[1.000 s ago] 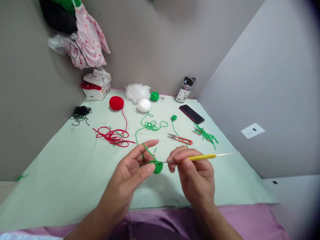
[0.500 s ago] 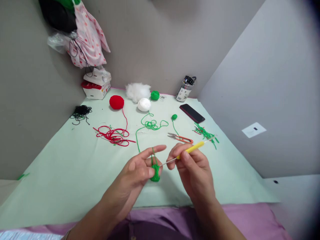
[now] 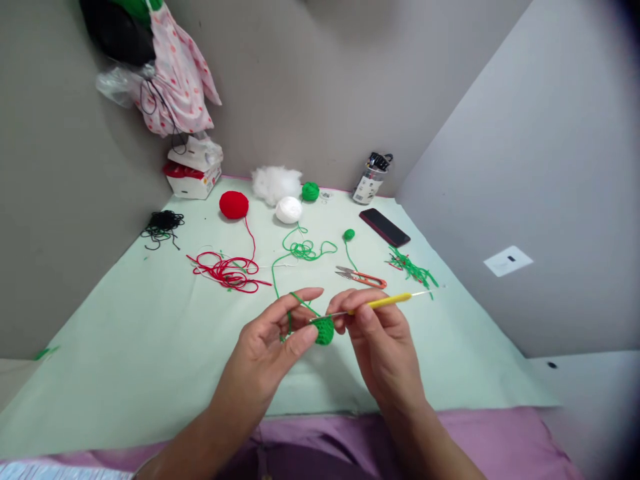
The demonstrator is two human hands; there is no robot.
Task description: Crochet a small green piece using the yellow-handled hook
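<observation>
My left hand [image 3: 273,343] pinches a small green crochet piece [image 3: 325,331] between thumb and fingers. Green yarn [image 3: 304,302] runs from the piece over my raised left index finger and down to loose loops on the table. In my right hand [image 3: 385,347] is a crochet hook [image 3: 387,301] with a yellow handle, gripped between thumb and fingers. Its metal shaft lies across the top edge of the crochet piece; whether the tip sits inside a stitch I cannot tell. The right fingertips are close against the piece's right side.
Orange-handled thread snips [image 3: 367,277], green yarn scraps [image 3: 413,268] and a phone [image 3: 384,227] lie beyond my right hand. Farther back are a red yarn ball [image 3: 234,205], a white ball [image 3: 289,210], white stuffing [image 3: 276,185] and a pen cup [image 3: 369,183]. Tangled red yarn [image 3: 225,272] lies left.
The crochet piece has moved up and right and turned, showing its rounded face. My left index finger has bent lower. The hook has swung flatter, its shaft now across the piece's top edge.
</observation>
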